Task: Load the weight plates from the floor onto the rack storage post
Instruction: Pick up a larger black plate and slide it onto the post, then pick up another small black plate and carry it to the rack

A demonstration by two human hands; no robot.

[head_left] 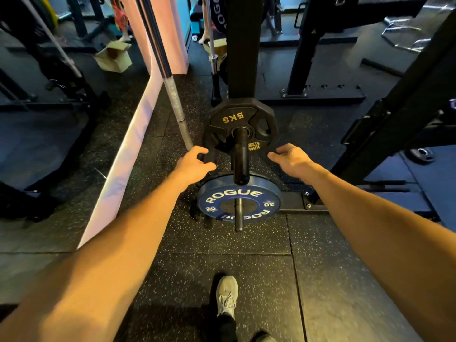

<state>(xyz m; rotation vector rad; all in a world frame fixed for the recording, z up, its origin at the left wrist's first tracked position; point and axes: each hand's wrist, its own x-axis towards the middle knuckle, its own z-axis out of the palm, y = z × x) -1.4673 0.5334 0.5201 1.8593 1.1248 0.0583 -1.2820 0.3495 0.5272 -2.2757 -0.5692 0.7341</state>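
A: Shoe [227, 298] nearest, grey, on the rubber floor [246, 243]. What's past it?

B: Blue 20 plate [238, 198] already sits on the lower post [238, 218]. Farther off, the black 5KG plate [240, 124] is threaded on the upper storage post [240, 154], pushed back toward the rack upright [243, 45].

A: Hands?

B: Both mine are out front. Left hand [195, 162] is at the near-left edge of the black plate, fingers loosely curled; can't tell if it touches. Right hand [290, 156] is just right of the plate, fingers relaxed, holding nothing.

A: Progress?

B: I'd say well along: two plates visibly racked. One small plate [422, 154] lies on the floor at far right, so likely something left. Can't see other loose plates.
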